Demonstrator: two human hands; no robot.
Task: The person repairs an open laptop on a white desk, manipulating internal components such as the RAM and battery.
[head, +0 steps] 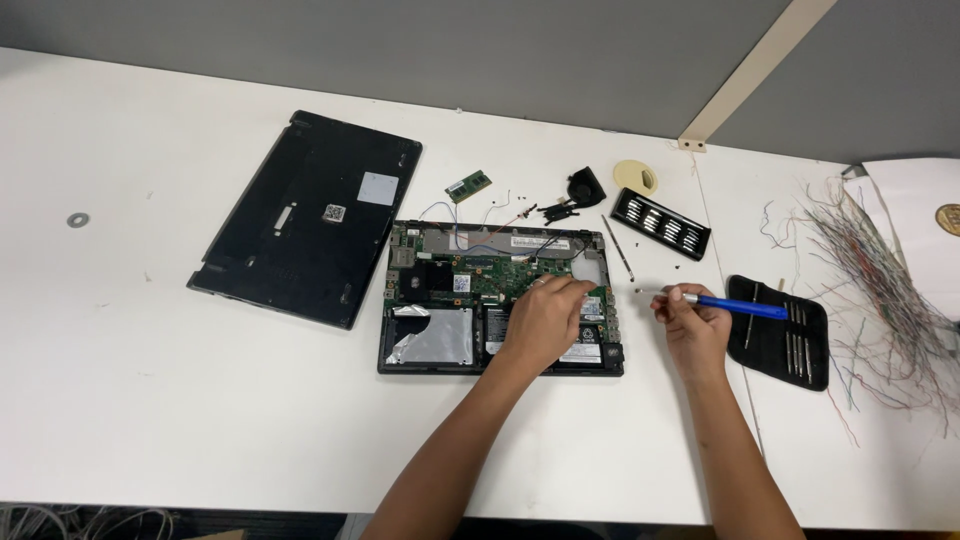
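An opened laptop base (440, 320) lies on the white table, its green circuit board and silver drive showing. My left hand (545, 320) rests on the right part of the board, fingers bent down onto it; whether it pinches anything is hidden. My right hand (692, 325) hovers just right of the laptop and grips a blue-handled screwdriver (735, 306), its metal tip pointing left toward the laptop's edge.
The black bottom cover (310, 215) lies at left. A small green memory card (468, 185), a black fan (587, 186), a bit holder (660, 223), a loose metal rod (618, 248) and a black tool pouch (785, 335) surround the laptop. Tangled wires (880, 270) spread at right.
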